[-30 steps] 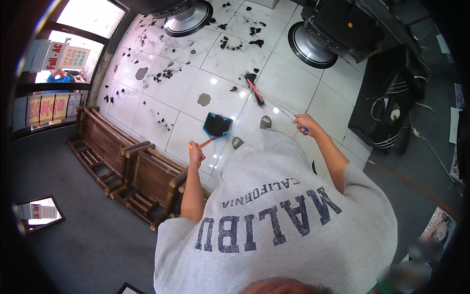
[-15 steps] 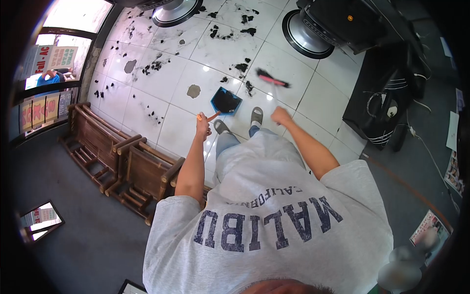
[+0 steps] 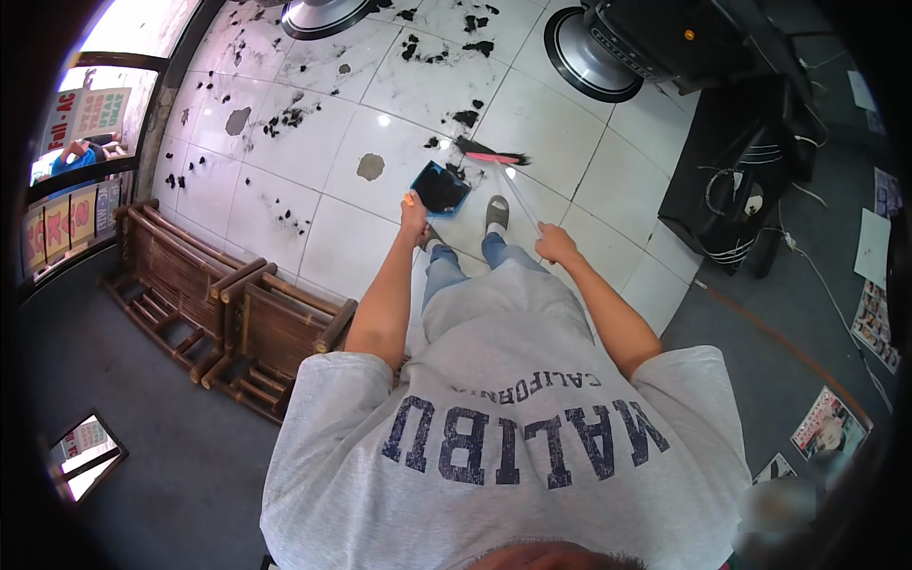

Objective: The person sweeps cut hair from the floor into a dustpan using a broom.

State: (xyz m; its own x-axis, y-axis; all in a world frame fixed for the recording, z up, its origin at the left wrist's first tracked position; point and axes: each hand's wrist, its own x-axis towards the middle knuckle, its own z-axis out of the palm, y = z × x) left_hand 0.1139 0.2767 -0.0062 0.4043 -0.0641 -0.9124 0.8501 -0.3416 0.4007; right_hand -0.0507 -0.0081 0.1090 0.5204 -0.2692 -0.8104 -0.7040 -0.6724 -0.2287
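Note:
My left hand (image 3: 414,216) is closed round the orange handle of a blue dustpan (image 3: 441,190), which lies on the white tiles with a dark heap of hair in it. My right hand (image 3: 555,243) grips the pale stick of a broom (image 3: 491,156) with a pink head and dark bristles. The broom head touches the floor just above and right of the dustpan, beside a small tuft of hair (image 3: 456,172). More dark hair clumps (image 3: 465,118) lie beyond the broom.
Bamboo benches (image 3: 176,285) stand at the left by the glass front, with a person outside. Two round chair bases (image 3: 594,57) are at the top. A black cabinet (image 3: 727,176) with cables stands at the right. Scattered hair (image 3: 290,117) covers tiles on the left.
The broom head has swung in from the right, toward the dustpan, and its bristles now lie on the floor. My left hand has moved right and forward, closer to the pan. The view has shifted forward.

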